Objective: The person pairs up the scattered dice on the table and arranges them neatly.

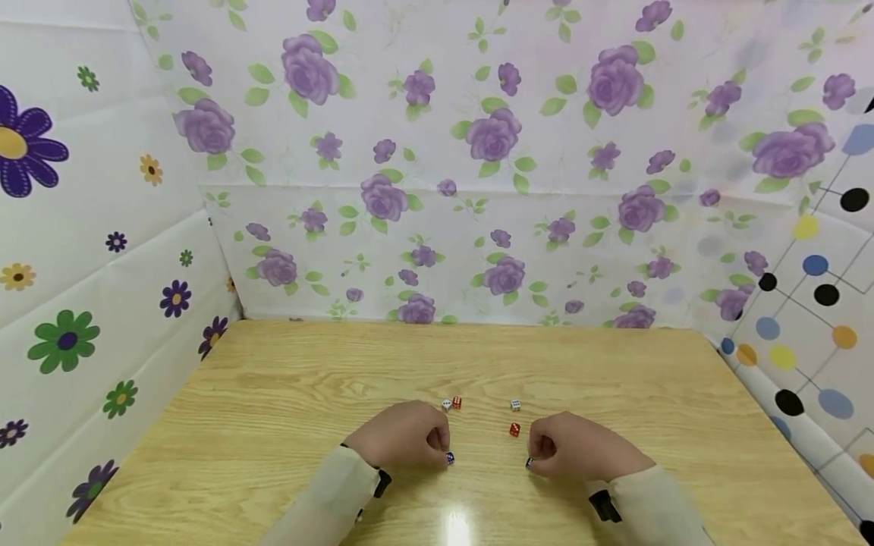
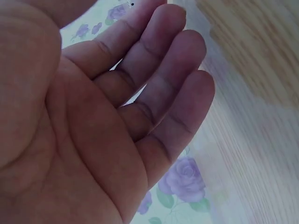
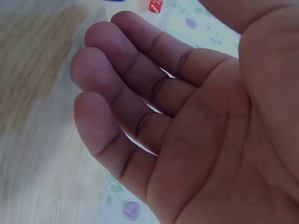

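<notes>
My left hand pinches a blue die between thumb and index finger, low over the wooden table. Across from it, my right hand pinches another blue die, partly covered by the fingertips. In the left wrist view, the palm and curved fingers fill the picture and that die is hidden. The right wrist view shows the other palm with its fingers bent, and a sliver of blue at the top edge.
Beyond the left hand, a white die and a red die sit side by side. Near the right hand lie a red die and, farther back, a white die. Flowered cloth walls the table's back.
</notes>
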The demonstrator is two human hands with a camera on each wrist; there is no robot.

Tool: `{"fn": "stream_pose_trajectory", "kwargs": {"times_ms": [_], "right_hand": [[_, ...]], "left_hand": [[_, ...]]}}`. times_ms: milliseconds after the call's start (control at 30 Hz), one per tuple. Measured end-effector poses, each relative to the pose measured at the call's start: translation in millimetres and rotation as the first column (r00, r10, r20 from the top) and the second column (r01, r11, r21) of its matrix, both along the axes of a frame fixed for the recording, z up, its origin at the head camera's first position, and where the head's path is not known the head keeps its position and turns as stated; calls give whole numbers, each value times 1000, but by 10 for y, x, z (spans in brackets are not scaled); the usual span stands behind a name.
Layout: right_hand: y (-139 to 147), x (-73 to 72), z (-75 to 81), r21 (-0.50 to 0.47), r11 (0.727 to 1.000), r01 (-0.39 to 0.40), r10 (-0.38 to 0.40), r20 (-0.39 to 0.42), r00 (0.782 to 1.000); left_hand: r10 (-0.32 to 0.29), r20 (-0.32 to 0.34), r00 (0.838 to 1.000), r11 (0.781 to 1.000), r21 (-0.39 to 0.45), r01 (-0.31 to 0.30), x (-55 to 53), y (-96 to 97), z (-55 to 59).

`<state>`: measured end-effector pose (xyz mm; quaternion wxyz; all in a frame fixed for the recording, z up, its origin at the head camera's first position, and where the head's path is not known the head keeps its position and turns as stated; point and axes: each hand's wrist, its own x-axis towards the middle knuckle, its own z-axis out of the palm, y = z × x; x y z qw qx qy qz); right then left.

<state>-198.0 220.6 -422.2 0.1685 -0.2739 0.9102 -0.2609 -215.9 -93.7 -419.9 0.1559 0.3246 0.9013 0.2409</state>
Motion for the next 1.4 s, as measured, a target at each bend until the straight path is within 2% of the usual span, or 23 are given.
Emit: {"fn": "stream_pose_trajectory", "kwargs": {"times_ms": [100, 400, 767, 1067, 1400], "right_hand": [[-25, 7, -16, 32, 999, 1, 0, -28, 1000], [-46, 5, -25, 38, 999, -30, 31, -42, 999], [-172, -4, -71, 55, 996, -70, 73, -57, 996], [-173, 7, -45, 41, 998, -50, 52, -55, 997], [-262, 27, -64, 89, 994, -69, 79, -110, 991]], "left_hand": [[3, 7, 1000, 1000, -6, -3, 6, 14, -15], [-23, -54, 998, 999, -28, 21, 17, 54, -43], [-53, -28, 998, 998, -39, 52, 58, 133, -59], [-30, 14, 999, 999, -16, 30, 61, 92, -12], [-43, -45, 998, 997, -71, 40, 82, 150, -14]]}}
